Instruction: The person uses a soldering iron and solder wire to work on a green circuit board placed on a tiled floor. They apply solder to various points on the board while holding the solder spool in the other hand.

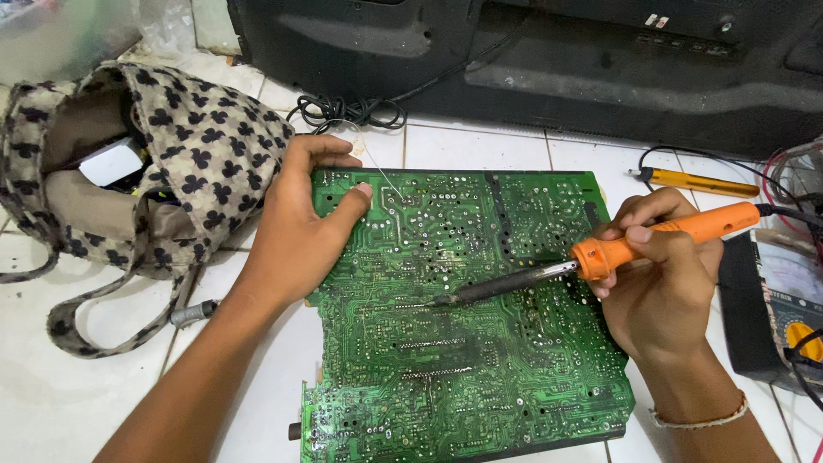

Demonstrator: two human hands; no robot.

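**My fingers, the hot tool and the green board**

My fingers on the left hand (296,227) lie flat and spread on the top left corner of the green circuit board (463,317). They grip nothing. They just press down on the board, with my thumb out on the copper side. A thin silver wire (377,171) sticks up just past my fingertips, and I cannot tell if I am pinching it or only touching it.

The board lies flat on the white tiled floor (77,403), solder side up. To the left of my left hand sits a spotted cloth bag (197,146).

In the middle, the dark tip of the soldering iron (600,253) touches the board, or is very close to it. The iron lies long and slanted. Its tip points left and a bit down, and its orange handle goes up to the right.

My right hand (660,283) is curled tight around that orange handle, like I would hold a fat pen. So the tip is well left of my right hand, and it lies below and to the right of my left hand, apart from it. My right hand is the one that steers it.

Far right I see a yellow screwdriver (694,180) and a dark meter (771,317).
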